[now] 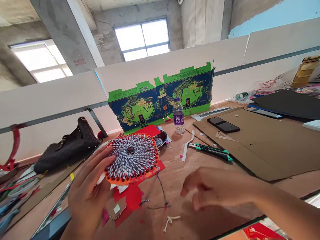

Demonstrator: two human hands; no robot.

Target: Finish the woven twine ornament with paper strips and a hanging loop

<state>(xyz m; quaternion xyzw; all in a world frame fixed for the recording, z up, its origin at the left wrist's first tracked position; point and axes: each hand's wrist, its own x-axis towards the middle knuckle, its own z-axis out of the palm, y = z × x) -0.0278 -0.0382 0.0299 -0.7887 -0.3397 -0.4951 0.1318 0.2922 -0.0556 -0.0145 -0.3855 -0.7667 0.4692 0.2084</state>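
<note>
A round woven disc point(132, 156) of dark blue and white yarn with an orange looped rim is tilted up above the table. My left hand point(93, 186) holds it by its left side, fingers on the rim and thumb hidden behind. A dark strand of yarn point(162, 186) hangs from its right edge down to the table. To the right, my right hand point(203, 188) is over the table with its fingers curled, slightly blurred; whether anything thin is between them cannot be made out. Red paper pieces point(133, 196) and a short white cord point(171, 221) lie below.
Behind stand a water bottle point(178, 116) and an unfolded green and blue box point(162, 98). A metal bowl point(163, 137) sits behind the disc. Cutters point(215, 151), cardboard point(265, 150) and a phone point(223, 124) lie right. A dark bag point(67, 146) is at left.
</note>
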